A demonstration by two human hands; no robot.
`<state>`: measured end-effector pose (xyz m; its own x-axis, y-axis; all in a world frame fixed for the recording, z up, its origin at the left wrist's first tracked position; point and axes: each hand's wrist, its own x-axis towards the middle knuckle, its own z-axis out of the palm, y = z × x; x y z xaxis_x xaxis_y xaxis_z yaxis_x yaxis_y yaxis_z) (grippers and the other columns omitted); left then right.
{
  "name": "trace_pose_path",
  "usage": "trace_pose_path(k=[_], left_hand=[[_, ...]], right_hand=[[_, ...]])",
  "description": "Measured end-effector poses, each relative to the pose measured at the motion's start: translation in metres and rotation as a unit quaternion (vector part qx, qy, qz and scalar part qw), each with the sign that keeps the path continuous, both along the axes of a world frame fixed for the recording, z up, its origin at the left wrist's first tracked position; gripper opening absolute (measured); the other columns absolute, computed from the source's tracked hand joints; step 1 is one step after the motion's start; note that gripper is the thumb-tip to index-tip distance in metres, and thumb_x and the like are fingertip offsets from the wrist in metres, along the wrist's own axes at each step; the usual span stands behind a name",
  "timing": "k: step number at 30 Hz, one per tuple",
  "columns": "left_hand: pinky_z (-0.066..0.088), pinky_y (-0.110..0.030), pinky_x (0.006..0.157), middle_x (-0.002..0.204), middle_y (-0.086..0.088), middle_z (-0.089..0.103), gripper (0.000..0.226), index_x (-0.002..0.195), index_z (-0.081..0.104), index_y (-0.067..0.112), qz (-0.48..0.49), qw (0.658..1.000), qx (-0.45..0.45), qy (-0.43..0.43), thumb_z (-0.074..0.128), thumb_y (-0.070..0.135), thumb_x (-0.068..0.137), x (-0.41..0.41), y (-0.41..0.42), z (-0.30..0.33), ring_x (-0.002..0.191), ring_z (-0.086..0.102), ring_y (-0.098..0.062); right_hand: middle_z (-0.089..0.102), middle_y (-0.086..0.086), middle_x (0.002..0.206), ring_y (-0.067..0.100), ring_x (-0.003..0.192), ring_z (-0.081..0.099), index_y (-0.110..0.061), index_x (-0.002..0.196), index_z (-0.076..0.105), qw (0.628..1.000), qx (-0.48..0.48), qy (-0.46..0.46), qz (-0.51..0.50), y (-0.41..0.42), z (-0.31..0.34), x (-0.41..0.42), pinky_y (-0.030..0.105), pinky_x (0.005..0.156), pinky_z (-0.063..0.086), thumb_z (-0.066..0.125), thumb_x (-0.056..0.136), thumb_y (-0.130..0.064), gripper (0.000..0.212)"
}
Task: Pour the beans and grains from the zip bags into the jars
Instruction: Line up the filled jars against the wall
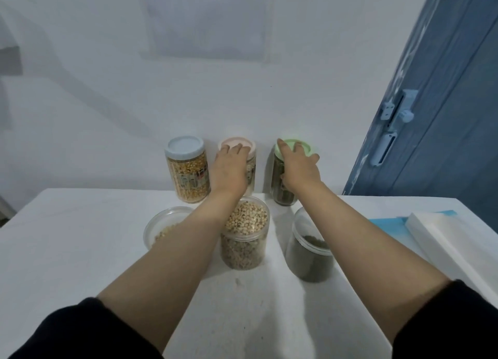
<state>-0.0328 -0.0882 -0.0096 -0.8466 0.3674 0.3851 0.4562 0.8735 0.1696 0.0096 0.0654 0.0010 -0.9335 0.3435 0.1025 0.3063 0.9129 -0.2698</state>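
Three jars already filled and uncapped, no zip bags visible; left hand (pixel 230 167) grasping pink lid (pixel 237 145), right hand (pixel 297 167) grasping green lid (pixel 293 146).

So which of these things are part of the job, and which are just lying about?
Job: left hand on pink-lidded jar; right hand on green-lidded jar; blue-lidded jar; three open jars.
Lying about: white foam block; blue sheet; blue door.
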Motion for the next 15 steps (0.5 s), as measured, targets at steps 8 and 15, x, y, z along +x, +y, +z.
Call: trace_pose_path(k=[8, 15], left_hand=[[0.016, -0.053, 0.122, 0.164, -0.009, 0.019, 0.064, 0.154, 0.029, 0.019, -0.047, 0.996, 0.061, -0.038, 0.054, 0.010, 0.096, 0.017, -0.010, 0.004, 0.151, 0.011, -0.034], [0.000, -0.067, 0.115, 0.162, -0.004, 0.021, 0.051, 0.147, 0.041, 0.028, 0.094, 0.987, 0.108, -0.066, 0.051, 0.031, 0.097, 0.106, -0.085, 0.003, 0.151, 0.005, -0.031]], right_hand=[[-0.023, 0.011, 0.163, 0.053, 0.146, -0.004, -0.041, 0.157, 0.000, 0.999, -0.034, -0.009, -0.014, -0.018, 0.003, 0.022, 0.066, 0.116, 0.017, 0.053, 0.098, -0.011, 0.084], [-0.008, 0.005, 0.167, 0.047, 0.149, -0.005, -0.040, 0.157, 0.009, 0.990, -0.109, -0.040, 0.075, -0.084, 0.000, 0.091, 0.059, 0.120, 0.008, 0.054, 0.097, -0.038, 0.075]])
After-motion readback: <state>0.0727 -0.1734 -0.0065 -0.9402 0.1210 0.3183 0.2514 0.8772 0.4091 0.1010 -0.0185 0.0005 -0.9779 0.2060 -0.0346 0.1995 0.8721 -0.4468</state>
